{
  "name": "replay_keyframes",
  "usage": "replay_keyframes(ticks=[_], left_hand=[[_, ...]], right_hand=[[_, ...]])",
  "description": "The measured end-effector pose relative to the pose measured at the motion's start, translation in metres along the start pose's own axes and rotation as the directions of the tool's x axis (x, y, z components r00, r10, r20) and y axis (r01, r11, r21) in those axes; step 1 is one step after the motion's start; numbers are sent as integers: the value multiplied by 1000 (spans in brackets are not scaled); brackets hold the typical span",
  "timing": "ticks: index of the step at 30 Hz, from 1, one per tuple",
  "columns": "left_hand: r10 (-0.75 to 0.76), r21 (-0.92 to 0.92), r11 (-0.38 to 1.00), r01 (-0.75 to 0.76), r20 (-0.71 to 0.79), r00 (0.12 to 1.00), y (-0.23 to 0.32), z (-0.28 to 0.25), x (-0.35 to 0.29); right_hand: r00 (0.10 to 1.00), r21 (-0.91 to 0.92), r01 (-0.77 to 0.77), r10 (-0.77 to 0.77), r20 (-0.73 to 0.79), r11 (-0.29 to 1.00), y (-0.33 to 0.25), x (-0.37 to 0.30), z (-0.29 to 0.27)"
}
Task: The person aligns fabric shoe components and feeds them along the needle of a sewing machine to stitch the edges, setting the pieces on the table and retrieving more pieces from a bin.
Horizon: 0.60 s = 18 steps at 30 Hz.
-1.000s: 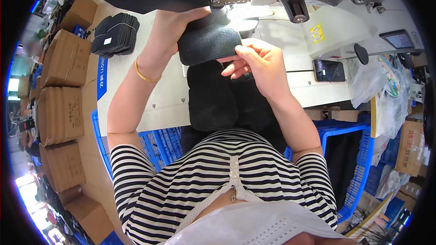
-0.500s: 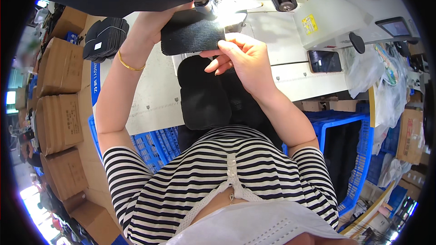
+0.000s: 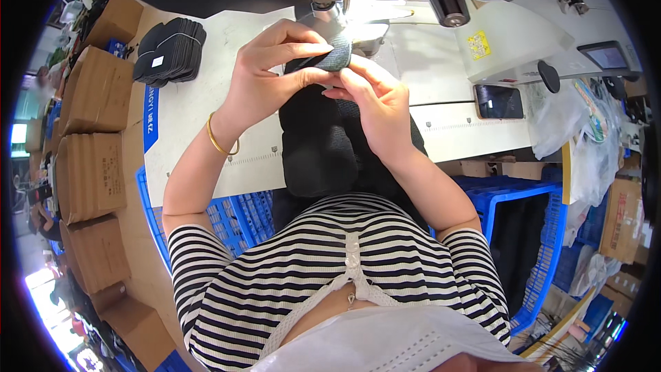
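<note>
Under the lit head of a sewing machine [image 3: 329,10], a black ribbed fabric piece [image 3: 337,57] is bent up between my two hands. My left hand [image 3: 268,69] pinches it from the left, thumb below and fingers above. At its right corner, my right hand [image 3: 379,103] has thumb and forefinger closed on the fabric. Part of the piece is covered by my fingers. Just below my hands, black padded fabric pieces [image 3: 318,155] lie over the table's front edge toward my lap.
A tied stack of black fabric pieces [image 3: 169,52] sits on the white table [image 3: 258,158] at left. A phone [image 3: 499,101] lies at right, near clear plastic bags [image 3: 551,114]. Blue crates [image 3: 527,189] stand below the table, and cardboard boxes [image 3: 93,176] line the left.
My left hand has come out from beside the machine head and moved right and nearer, onto the fabric. The piece, flat before, is now bent. The whole view has shifted slightly.
</note>
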<state>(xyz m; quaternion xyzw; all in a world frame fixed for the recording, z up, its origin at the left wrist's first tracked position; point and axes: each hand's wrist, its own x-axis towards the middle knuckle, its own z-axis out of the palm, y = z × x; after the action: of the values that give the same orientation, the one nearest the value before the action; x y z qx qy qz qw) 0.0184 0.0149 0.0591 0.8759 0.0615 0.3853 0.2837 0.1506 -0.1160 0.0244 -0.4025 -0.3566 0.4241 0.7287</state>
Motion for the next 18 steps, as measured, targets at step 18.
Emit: replay_keyframes(ticks=[18], left_hand=[[107, 144, 983, -114, 54, 993, 1, 1, -2]], right_hand=[[991, 259, -111, 89, 97, 959, 6, -9, 7]])
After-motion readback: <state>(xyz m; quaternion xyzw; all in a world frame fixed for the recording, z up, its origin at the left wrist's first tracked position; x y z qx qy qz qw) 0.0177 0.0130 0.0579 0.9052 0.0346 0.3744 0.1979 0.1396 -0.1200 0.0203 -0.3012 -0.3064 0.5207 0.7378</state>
